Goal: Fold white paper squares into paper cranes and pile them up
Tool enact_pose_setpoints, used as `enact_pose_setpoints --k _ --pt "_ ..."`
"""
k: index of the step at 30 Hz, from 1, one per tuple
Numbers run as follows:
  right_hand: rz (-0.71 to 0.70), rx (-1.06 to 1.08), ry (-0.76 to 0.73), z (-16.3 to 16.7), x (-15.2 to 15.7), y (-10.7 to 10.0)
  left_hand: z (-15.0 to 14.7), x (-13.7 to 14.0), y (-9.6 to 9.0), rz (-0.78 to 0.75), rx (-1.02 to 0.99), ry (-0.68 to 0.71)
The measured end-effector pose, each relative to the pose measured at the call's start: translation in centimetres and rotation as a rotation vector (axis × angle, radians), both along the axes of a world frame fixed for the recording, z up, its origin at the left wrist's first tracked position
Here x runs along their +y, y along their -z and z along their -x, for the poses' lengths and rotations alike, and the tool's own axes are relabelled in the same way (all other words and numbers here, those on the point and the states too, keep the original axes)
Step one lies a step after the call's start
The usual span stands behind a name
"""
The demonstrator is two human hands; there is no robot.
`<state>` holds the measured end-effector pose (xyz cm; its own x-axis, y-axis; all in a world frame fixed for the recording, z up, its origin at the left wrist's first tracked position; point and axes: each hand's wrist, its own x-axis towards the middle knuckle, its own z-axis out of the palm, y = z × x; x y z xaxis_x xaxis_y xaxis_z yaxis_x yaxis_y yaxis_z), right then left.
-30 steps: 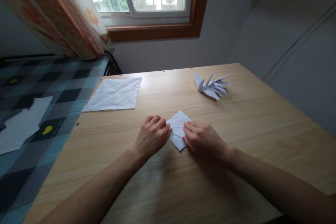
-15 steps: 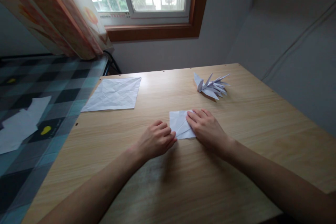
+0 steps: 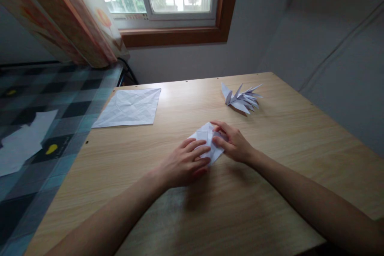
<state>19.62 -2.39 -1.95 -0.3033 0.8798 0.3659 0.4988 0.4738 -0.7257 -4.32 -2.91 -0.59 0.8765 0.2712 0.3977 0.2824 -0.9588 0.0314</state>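
A small folded white sheet of paper (image 3: 213,153) lies turned cornerwise on the wooden table, creases and a raised flap showing on it. My left hand (image 3: 190,160) rests over its near left part, fingers stretched out and slightly apart. At the paper's right side, my right hand (image 3: 232,140) has its thumb and curled fingers on the edge, gripping it. Part of the paper is hidden under both hands.
Beyond my right hand stands a spiky folded-paper piece (image 3: 243,99). A creased square sheet (image 3: 129,107) lies at the table's far left. White paper pieces (image 3: 24,140) rest on the checked cloth (image 3: 75,108) to the left. Walls and a window border the table's far side.
The paper has turned from lying square to pointing a corner away from me. My left hand has opened from a curled pinch and spread over it; my right fingers have curled at its edge.
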Motion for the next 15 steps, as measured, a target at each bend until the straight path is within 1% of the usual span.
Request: enact_pose_setpoints --k 2,5,7,10,13,15 --pt "0.062 0.086 0.023 -0.1 0.0 -0.1 0.1 0.0 0.1 -0.012 0.0 -0.032" --pt "0.094 0.027 0.002 -0.2 -0.1 -0.3 0.2 -0.1 0.1 -0.042 -0.001 -0.066" --pt "0.05 -0.056 -0.049 -0.1 -0.1 -0.4 0.2 -0.1 0.1 -0.056 -0.012 -0.08" --pt "-0.041 -0.139 -0.146 -0.1 -0.3 -0.6 0.2 -0.1 0.0 -0.026 -0.014 -0.113" --pt "-0.051 -0.229 -0.2 -0.3 -0.4 -1.0 0.0 0.0 -0.2 0.025 -0.005 -0.184" --pt "-0.046 -0.306 -0.224 -0.6 -0.5 -1.3 0.0 0.2 -0.5 0.044 0.022 -0.264"
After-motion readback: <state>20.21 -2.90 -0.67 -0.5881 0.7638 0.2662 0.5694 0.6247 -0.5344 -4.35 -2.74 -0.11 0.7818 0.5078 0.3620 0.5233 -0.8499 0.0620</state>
